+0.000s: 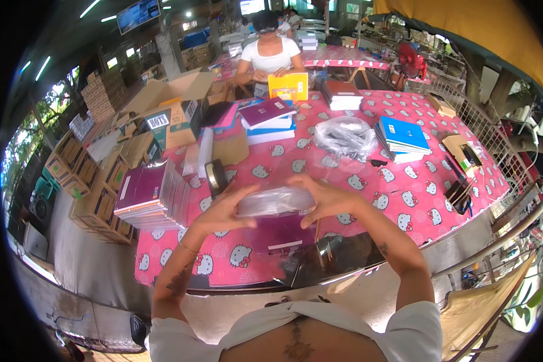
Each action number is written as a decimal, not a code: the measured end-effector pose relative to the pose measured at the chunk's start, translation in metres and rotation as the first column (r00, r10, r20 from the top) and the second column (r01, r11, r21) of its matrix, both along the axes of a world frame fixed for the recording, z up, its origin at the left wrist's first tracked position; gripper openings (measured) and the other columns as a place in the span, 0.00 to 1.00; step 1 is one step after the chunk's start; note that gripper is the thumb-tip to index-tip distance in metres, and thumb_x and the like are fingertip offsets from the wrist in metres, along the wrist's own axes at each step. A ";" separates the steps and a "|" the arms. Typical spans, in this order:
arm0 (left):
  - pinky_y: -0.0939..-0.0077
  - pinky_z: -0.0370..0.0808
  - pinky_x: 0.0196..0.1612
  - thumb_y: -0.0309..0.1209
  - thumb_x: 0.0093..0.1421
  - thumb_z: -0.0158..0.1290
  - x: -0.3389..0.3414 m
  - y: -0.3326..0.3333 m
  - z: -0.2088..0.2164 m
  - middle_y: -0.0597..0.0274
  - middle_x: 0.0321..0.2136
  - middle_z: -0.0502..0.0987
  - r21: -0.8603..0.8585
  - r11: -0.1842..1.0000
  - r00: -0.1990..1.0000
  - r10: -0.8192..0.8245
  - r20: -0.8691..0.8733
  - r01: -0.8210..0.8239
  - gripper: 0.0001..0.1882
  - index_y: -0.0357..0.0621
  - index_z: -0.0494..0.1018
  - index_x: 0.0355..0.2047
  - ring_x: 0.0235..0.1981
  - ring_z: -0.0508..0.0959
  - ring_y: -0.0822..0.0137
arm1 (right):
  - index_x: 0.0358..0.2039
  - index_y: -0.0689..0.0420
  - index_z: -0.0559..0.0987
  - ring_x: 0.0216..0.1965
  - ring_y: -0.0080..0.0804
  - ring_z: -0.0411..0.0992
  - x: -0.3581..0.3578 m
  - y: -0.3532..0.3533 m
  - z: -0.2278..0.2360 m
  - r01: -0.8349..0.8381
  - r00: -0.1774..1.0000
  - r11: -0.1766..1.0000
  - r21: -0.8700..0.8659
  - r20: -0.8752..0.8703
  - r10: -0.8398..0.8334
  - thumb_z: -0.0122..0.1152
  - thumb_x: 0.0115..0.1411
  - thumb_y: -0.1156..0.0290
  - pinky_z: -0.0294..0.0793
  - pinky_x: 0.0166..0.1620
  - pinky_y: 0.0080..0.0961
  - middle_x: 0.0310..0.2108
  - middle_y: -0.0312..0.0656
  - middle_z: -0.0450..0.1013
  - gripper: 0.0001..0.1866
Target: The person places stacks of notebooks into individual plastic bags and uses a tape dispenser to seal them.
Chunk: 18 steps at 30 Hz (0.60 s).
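Note:
Between my hands, over the near edge of the table, is a bundle in clear shiny plastic (276,201). My left hand (228,209) curls round its left end and my right hand (323,200) round its right end, thumbs toward me. A purple notebook cover (279,233) shows just below the plastic; whether it belongs to the same bundle I cannot tell. Beyond my left hand stands a dark roll of tape (216,175). Farther left is a stack of purple notebooks (146,192) in clear plastic.
The pink patterned tablecloth (298,164) carries coiled clear plastic (346,137), blue notebooks (404,136), brown-covered books (342,95) and purple and blue notebooks (268,113). Across the table a person (273,57) holds a yellow notebook (288,86). Cardboard boxes (178,114) stand left; a metal rack (495,142) borders the right.

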<state>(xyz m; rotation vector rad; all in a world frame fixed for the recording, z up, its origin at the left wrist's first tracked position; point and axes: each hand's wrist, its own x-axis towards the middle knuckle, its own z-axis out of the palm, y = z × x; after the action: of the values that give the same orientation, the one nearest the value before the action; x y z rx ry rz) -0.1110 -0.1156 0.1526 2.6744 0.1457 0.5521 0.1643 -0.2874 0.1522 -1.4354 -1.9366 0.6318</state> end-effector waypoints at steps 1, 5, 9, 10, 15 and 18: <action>0.63 0.70 0.62 0.37 0.55 0.64 0.000 -0.006 -0.004 0.52 0.58 0.73 0.031 0.999 0.999 0.020 -0.025 -0.019 0.30 0.39 0.73 0.56 0.59 0.73 0.57 | 0.57 0.58 0.71 0.60 0.47 0.67 -0.007 -0.002 -0.005 0.060 0.997 0.988 0.141 0.028 -0.065 0.76 0.47 0.60 0.66 0.62 0.39 0.56 0.49 0.71 0.39; 0.63 0.75 0.55 0.31 0.55 0.62 0.001 -0.016 -0.024 0.49 0.56 0.74 0.370 0.928 0.990 -0.002 0.139 -0.050 0.22 0.40 0.77 0.50 0.54 0.76 0.54 | 0.48 0.59 0.79 0.52 0.47 0.72 -0.016 0.002 -0.034 0.025 0.987 0.919 0.394 0.137 -0.086 0.74 0.49 0.67 0.71 0.56 0.39 0.47 0.47 0.75 0.25; 0.61 0.76 0.45 0.31 0.56 0.62 -0.004 -0.023 -0.008 0.48 0.48 0.79 0.189 0.974 0.991 0.114 0.067 -0.125 0.18 0.40 0.79 0.46 0.46 0.79 0.56 | 0.39 0.60 0.81 0.40 0.48 0.76 -0.031 -0.003 -0.011 0.138 0.970 0.914 0.380 0.136 -0.203 0.69 0.52 0.70 0.74 0.42 0.43 0.34 0.46 0.75 0.14; 0.59 0.76 0.40 0.30 0.56 0.61 -0.001 -0.017 -0.001 0.48 0.42 0.80 0.117 0.989 0.996 0.093 0.017 -0.094 0.15 0.39 0.79 0.44 0.40 0.80 0.55 | 0.39 0.60 0.81 0.37 0.48 0.76 -0.029 0.000 -0.007 0.146 0.980 0.945 0.292 0.085 -0.178 0.69 0.53 0.70 0.74 0.39 0.44 0.32 0.47 0.74 0.13; 0.56 0.74 0.27 0.34 0.55 0.62 0.024 -0.013 0.003 0.48 0.26 0.80 -0.032 0.976 0.976 0.214 -0.030 -0.215 0.18 0.36 0.76 0.43 0.24 0.79 0.47 | 0.40 0.58 0.81 0.34 0.49 0.74 -0.019 0.018 -0.003 0.163 0.955 0.976 0.145 0.226 -0.193 0.70 0.52 0.68 0.73 0.36 0.41 0.37 0.47 0.75 0.15; 0.58 0.76 0.31 0.37 0.54 0.63 0.034 -0.014 -0.003 0.43 0.31 0.80 0.146 0.948 0.947 0.300 -0.112 -0.283 0.26 0.33 0.72 0.49 0.30 0.81 0.46 | 0.48 0.57 0.78 0.35 0.47 0.74 -0.014 0.029 -0.010 0.163 0.899 0.958 0.238 0.364 -0.243 0.71 0.53 0.66 0.73 0.38 0.39 0.37 0.46 0.75 0.22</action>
<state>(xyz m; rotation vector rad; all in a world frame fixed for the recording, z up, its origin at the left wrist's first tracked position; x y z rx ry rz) -0.0772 -0.1294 0.1499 2.8342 0.5719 0.4848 0.1501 -0.2586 0.1421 -1.6985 -2.0341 0.0443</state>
